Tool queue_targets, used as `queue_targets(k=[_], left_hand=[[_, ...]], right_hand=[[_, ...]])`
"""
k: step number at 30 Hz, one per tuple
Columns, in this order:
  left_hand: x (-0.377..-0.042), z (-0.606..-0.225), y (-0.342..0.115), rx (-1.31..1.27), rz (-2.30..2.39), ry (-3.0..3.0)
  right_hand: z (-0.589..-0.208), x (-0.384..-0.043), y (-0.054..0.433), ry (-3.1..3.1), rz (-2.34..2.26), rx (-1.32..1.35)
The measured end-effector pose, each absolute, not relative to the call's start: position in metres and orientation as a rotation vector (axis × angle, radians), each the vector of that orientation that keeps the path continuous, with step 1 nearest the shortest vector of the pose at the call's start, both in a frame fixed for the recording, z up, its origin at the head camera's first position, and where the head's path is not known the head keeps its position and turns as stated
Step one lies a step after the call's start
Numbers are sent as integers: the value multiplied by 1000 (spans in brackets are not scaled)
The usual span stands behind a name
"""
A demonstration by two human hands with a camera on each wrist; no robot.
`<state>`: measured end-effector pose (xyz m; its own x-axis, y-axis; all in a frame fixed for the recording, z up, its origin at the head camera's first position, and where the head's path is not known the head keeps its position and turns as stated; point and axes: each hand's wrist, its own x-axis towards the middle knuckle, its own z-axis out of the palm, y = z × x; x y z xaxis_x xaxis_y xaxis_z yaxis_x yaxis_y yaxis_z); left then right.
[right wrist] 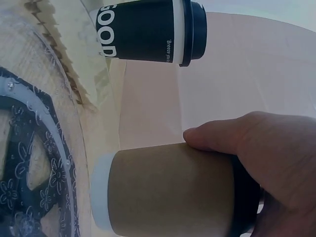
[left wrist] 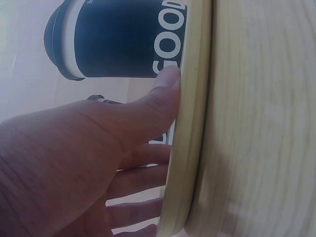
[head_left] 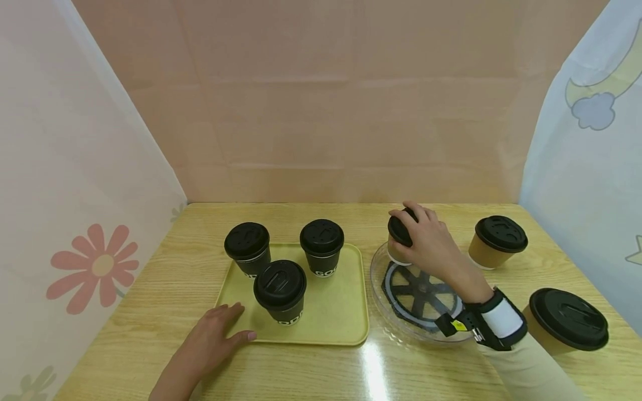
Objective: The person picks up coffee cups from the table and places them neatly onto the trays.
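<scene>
My right hand [head_left: 432, 245] grips a brown paper cup [right wrist: 173, 192] from above by its black lid, the thumb down along the cup's side. The cup is upright at the back left of a clear round dish [head_left: 376, 289] with a dark spoked pattern; whether its base touches the dish, I cannot tell. My left hand [head_left: 213, 340] rests at the front left corner of a yellow tray [head_left: 336, 314], fingers extended and thumb on the rim. Standing on the tray are three black paper cups with black lids: back left [head_left: 247, 245], back right [head_left: 322, 245] and front [head_left: 281, 292].
Two more brown cups with black lids stand on the wooden table [head_left: 311, 373]: one at the back right [head_left: 494, 245], one nearer [head_left: 562, 323] beside my right forearm. A pinkish wall covering [head_left: 321, 111] rises behind the table, with patterned sheets at both sides.
</scene>
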<state>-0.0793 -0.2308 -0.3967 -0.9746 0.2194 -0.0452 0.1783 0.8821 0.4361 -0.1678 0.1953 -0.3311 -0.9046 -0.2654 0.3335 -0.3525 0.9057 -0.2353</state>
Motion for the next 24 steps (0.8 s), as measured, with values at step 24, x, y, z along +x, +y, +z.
queue_targets(k=[24], left_hand=[[-78, -396, -231, 332, 669, 2970]], right_hand=[[-344, -162, 196, -2782, 435, 460]])
